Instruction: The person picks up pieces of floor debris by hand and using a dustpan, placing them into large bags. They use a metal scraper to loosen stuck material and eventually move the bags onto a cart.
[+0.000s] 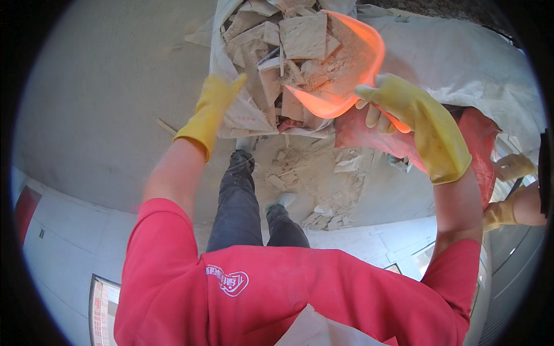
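Note:
An orange dustpan (369, 49) tilts over a white sack (245, 106) filled with broken tile and plaster pieces (303, 37). Pale dust and grit (329, 72) lie in the pan's scoop. My right hand (398, 104), in a yellow rubber glove, is closed round the dustpan's short handle at the sack's right side. By the sack's left rim is my left hand (216, 106), also in a yellow glove. Its thumb points toward the rubble, but motion blurs the fingers, and I cannot tell whether they touch the sack.
Rubble and dust (329, 184) cover the floor by my feet. A red sack (369, 135) lies right of the white one, close to a co-worker's gloved hands (513, 167). White plastic sheeting (456, 52) spreads at the far right. A thin strip (166, 126) lies left.

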{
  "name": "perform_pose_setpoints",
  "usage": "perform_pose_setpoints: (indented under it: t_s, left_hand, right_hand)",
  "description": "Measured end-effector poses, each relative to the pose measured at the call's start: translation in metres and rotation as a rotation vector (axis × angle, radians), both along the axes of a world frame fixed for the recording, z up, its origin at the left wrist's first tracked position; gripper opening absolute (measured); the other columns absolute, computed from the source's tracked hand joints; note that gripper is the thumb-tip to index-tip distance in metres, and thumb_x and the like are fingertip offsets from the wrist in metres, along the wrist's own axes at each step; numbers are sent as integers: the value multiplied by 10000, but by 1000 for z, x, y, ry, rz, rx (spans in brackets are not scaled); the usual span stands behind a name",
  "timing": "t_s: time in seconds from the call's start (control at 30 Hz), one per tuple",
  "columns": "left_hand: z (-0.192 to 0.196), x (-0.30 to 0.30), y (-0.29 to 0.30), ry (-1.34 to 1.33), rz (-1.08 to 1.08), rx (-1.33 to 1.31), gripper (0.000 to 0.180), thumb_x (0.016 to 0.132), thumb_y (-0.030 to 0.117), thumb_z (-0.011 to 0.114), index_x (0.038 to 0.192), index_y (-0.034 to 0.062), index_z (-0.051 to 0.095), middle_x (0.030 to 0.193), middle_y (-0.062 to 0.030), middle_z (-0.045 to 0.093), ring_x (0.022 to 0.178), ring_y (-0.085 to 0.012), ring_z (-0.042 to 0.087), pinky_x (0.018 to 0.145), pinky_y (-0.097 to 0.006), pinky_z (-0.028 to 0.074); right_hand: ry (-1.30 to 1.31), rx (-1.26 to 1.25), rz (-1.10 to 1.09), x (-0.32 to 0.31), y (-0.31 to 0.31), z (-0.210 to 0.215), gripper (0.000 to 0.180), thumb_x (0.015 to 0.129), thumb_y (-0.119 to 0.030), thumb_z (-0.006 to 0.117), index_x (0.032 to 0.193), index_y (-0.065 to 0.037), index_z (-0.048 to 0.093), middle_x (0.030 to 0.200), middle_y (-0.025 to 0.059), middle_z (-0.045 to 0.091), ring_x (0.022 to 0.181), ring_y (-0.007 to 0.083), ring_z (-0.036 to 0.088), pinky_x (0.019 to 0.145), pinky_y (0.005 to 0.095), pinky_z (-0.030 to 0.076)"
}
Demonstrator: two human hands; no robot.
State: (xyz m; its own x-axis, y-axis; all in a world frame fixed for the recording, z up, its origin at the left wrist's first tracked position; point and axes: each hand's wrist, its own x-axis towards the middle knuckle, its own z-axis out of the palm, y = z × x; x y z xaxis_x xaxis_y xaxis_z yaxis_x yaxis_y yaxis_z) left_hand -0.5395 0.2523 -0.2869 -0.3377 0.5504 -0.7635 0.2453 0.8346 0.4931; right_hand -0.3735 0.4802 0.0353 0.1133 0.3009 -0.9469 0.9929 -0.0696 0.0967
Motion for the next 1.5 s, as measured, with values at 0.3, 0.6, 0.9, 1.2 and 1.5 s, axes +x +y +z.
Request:
perform_pose_setpoints:
  t_s: [0.3,0.6,0.9,1.2,1.5]
  left_hand:
    - [-40,26,12,-465,379,-174,722,916,602,639,1397,67,576,1309,-197,645,1147,-312,653,856,-466,559]
    - [-71,31,18,25,-300,-88,548,1056,479,361,1447,155,567,1390,-190,626,1266,-405,598,1078,-454,449]
    - [7,18,19,-3,-318,-219,536,1070,481,344,1357,118,615,1316,-189,659,1198,-411,619,1011,-474,474]
    - [4,7,9,-50,-216,-84,583,1071,499,317,1290,84,663,1136,-157,745,1165,-378,649,971,-429,482]
    - [-75,0,7,46,-573,-61,537,1078,447,314,1299,85,642,1228,-180,706,1047,-382,666,903,-441,507]
  right_hand:
    - [-36,-47,39,-15,-1,-16,359,1029,-311,543,1105,35,606,756,135,653,525,185,556,538,355,446]
    - [-55,-28,150,1,5,-32,335,1015,-282,539,1107,34,605,716,120,641,505,177,567,559,341,476]
    - [-198,-198,321,12,-26,-36,336,1044,-364,470,1108,-54,581,765,80,723,593,174,686,568,320,498]
    - [-73,-162,280,-9,-45,-16,352,1048,-363,462,1182,-50,551,837,85,734,616,158,699,625,329,522]
    - [376,-18,1152,31,-48,-80,228,925,-267,619,1017,-63,662,806,111,718,685,248,703,662,398,552]
